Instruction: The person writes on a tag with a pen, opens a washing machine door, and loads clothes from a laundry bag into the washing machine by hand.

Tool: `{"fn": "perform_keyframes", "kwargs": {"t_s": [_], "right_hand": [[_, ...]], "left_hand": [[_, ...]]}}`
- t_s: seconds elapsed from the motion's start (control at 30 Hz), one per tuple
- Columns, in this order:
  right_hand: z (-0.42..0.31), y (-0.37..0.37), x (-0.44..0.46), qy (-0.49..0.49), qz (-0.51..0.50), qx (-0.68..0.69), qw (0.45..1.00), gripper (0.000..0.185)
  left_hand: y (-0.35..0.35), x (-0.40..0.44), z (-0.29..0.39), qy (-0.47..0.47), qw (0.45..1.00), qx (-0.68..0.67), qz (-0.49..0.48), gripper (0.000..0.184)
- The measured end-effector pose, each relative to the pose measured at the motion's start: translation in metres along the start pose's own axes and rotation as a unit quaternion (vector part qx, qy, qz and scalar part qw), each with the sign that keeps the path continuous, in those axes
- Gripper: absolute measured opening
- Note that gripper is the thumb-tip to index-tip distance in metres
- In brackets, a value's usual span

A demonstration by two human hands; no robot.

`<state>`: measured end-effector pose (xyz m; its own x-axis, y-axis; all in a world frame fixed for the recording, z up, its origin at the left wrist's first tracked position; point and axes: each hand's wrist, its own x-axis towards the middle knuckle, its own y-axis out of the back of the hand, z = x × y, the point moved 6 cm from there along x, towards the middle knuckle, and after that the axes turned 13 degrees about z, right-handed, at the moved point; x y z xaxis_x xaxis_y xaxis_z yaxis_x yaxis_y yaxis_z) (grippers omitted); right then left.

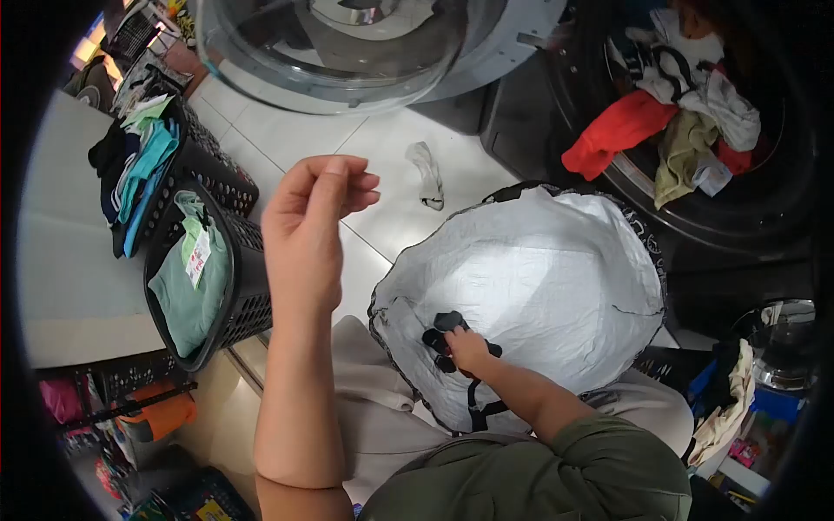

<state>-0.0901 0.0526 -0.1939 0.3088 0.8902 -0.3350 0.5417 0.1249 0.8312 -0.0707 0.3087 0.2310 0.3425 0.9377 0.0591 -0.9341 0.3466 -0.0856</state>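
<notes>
My left hand is raised above the floor, left of the laundry bag. Its fingers are loosely curled with the tips a little apart, and nothing shows in them. My right hand reaches down into the round laundry bag, which has a white lining. Its fingers are closed on a small bundle of black cloth, which looks like socks; parts of it lie under the hand. A pale sock lies on the tiled floor beyond the bag.
A dryer-like drum at the right holds mixed clothes, including a red garment. Its round glass door stands open above the floor. Two black laundry baskets with folded clothes stand at the left.
</notes>
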Motion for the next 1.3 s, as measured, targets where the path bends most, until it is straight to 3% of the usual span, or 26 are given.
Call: {"fn": "perform_keyframes", "kwargs": {"t_s": [0.1,0.13,0.17,0.2,0.27,0.3,0.33,0.37,0.4,0.5,0.6,0.63,0.7,0.77,0.8,0.83,0.87,0.9,0.97,1.03,1.1,1.17,1.2,1.27,1.3], "right_hand": [[0.012,0.051,0.016,-0.097,-0.012,0.089,0.991,0.039],[0.015,0.073,0.027,-0.09,0.038,0.163,0.982,0.034],[0.002,0.124,0.027,-0.171,-0.023,0.317,0.933,0.031],[0.006,0.146,0.038,-0.096,0.103,0.356,0.924,0.027],[-0.023,0.246,0.048,-0.141,0.076,0.481,0.862,0.021],[-0.038,0.293,0.053,-0.168,0.123,0.542,0.814,0.018],[-0.03,0.306,0.081,-0.135,0.148,0.63,0.75,0.013],[-0.061,0.356,0.077,-0.177,0.163,0.677,0.696,0.011],[-0.046,0.363,0.103,-0.224,0.162,0.661,0.698,0.015],[-0.036,0.379,0.164,-0.183,0.087,0.761,0.616,0.01],[0.005,0.344,0.22,-0.209,0.099,0.744,0.627,0.015],[0.001,0.345,0.198,-0.295,0.096,0.696,0.648,0.036],[0.005,0.375,0.147,-0.34,0.227,0.485,0.773,0.057],[0.039,0.405,0.126,-0.185,0.359,0.205,0.892,0.072],[0.053,0.422,0.103,-0.141,0.439,0.086,0.883,0.072],[0.06,0.447,0.066,-0.135,0.525,0.003,0.84,0.072],[0.06,0.48,0.028,-0.185,0.55,-0.072,0.811,0.073],[0.09,0.499,0.004,-0.2,0.62,-0.149,0.744,0.078],[0.154,0.529,-0.029,-0.374,0.617,-0.157,0.674,0.1],[0.208,0.547,-0.039,-0.467,0.532,-0.103,0.698,0.124],[0.247,0.553,-0.015,-0.486,0.437,-0.014,0.757,0.132],[0.24,0.556,0.02,-0.451,0.424,-0.047,0.784,0.142],[0.21,0.56,0.028,-0.463,0.385,-0.079,0.795,0.113],[0.289,0.555,0.082,-0.449,0.416,-0.119,0.782,0.091],[0.288,0.562,0.08,-0.43,0.443,-0.128,0.776,0.073]], "left_hand": [[0.007,0.002,0.002,-0.004,1.0,0.001,-0.011,0.022],[0.012,0.003,0.005,-0.016,1.0,0.007,0.0,0.022],[0.017,0.005,0.007,-0.014,1.0,-0.007,0.011,0.022],[0.024,0.008,0.009,-0.012,0.999,-0.022,0.021,0.022],[0.035,0.011,0.011,0.003,0.997,-0.06,0.039,0.022],[0.038,0.012,0.01,0.017,0.995,-0.084,0.046,0.022],[0.039,0.014,0.01,0.03,0.992,-0.109,0.051,0.022],[0.039,0.015,0.01,0.03,0.992,-0.108,0.056,0.022],[0.039,0.015,0.008,0.029,0.992,-0.108,0.062,0.022],[0.039,0.016,0.007,0.02,0.994,-0.089,0.055,0.022],[0.039,0.013,0.007,0.011,0.997,-0.062,0.041,0.022],[0.037,0.011,0.004,0.024,0.998,-0.043,0.024,0.022],[0.033,0.008,-0.002,0.049,0.999,-0.004,-0.014,0.022],[0.028,0.002,0.001,0.024,0.999,0.03,-0.028,0.023],[0.027,-0.002,0.005,0.004,0.999,0.042,-0.03,0.023],[0.025,-0.006,0.009,-0.016,0.998,0.054,-0.032,0.023],[0.022,-0.012,0.013,-0.017,0.998,0.05,-0.04,0.024],[0.018,-0.019,0.016,-0.029,0.997,0.055,-0.051,0.023],[0.009,-0.029,0.022,-0.055,0.994,0.066,-0.07,0.022],[-0.001,-0.034,0.02,-0.06,0.99,0.092,-0.083,0.022],[-0.016,-0.035,0.018,-0.062,0.985,0.13,-0.099,0.022],[-0.035,-0.033,0.011,-0.06,0.984,0.123,-0.111,0.02],[-0.047,-0.032,0.006,-0.065,0.984,0.12,-0.117,0.019],[-0.07,-0.035,-0.003,-0.078,0.98,0.124,-0.131,0.014],[-0.081,-0.038,-0.003,-0.104,0.971,0.154,-0.151,0.013]]}}
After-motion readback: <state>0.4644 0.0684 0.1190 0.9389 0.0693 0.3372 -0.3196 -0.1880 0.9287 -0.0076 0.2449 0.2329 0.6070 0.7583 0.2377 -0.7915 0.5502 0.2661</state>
